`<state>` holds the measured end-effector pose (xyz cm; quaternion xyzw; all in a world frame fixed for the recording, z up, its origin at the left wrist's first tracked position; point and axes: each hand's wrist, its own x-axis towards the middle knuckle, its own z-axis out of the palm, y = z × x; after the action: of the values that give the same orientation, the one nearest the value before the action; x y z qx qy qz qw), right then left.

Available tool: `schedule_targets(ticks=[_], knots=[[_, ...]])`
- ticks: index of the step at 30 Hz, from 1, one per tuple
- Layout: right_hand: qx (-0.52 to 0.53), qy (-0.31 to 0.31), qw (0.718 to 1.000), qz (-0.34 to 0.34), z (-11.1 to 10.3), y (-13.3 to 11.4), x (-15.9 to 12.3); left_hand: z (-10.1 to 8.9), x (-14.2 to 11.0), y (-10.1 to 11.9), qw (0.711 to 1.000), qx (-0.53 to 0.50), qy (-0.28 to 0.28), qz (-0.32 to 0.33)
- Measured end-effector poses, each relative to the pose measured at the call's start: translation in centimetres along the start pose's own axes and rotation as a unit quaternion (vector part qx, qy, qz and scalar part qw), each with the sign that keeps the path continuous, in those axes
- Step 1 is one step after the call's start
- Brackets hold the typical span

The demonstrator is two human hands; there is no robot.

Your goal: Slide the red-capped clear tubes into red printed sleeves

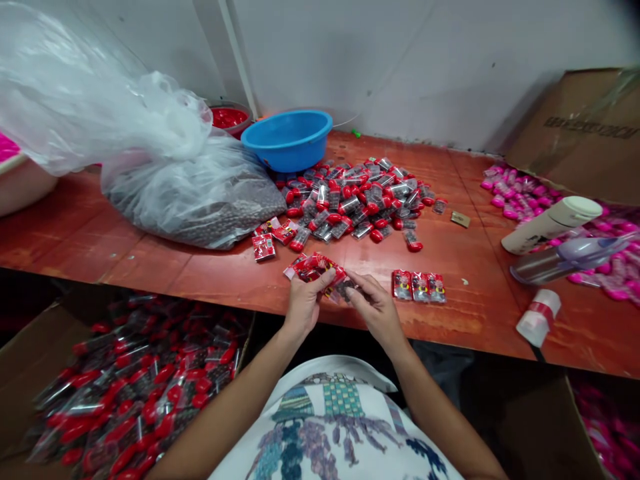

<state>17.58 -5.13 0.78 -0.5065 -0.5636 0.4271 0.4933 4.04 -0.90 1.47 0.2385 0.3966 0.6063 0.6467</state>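
Note:
My left hand (303, 305), at the table's front edge, is closed round several red printed packets (316, 268), fanned with the thumb on top. My right hand (376, 308) pinches a small clear container with dark contents (344, 287) against those packets; its fingers partly cover it. To the right of my hands three red printed packs (419, 287) lie side by side. Beyond my left hand are more red printed packets (264, 247). Farther back spreads a pile of small clear containers with red caps (357, 197) and dark contents.
Behind stand a blue basin (290, 137) and a clear bag of dark beads (200, 200). On the right are a white bottle (550, 223), a purple-lidded bottle (565, 259), a white roll (539, 317) and pink-capped containers (520, 190). A carton (37, 360) of red-capped containers sits below left.

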Motion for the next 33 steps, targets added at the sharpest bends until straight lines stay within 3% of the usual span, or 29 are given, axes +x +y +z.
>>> schedule_targets(ticks=[5,9,16,19,23,28,33], knots=[[0.075,-0.021,0.996,0.041,-0.5,0.1,0.1,-0.2,-0.3,0.9,0.999,0.023,-0.035,-0.018],[0.136,0.012,0.988,0.078,-0.5,0.4,-0.1,-0.2,-0.5,1.6,0.996,0.032,-0.077,-0.045],[0.038,0.051,0.998,0.013,0.4,0.7,-1.0,0.1,-0.7,0.7,0.996,0.061,-0.058,-0.039],[0.080,0.089,0.992,0.029,0.8,1.0,-0.9,0.0,-0.8,0.5,0.995,0.063,-0.067,-0.043],[0.173,0.076,0.978,0.091,0.7,1.5,-0.6,-0.1,-0.8,0.7,0.994,0.067,-0.072,-0.040],[0.055,0.093,0.994,0.028,1.1,1.4,-1.2,0.1,-0.8,0.6,0.994,0.097,-0.048,-0.009],[0.151,0.105,0.980,0.075,1.4,1.8,-1.1,0.1,-0.7,0.3,0.991,0.123,-0.042,-0.025]])
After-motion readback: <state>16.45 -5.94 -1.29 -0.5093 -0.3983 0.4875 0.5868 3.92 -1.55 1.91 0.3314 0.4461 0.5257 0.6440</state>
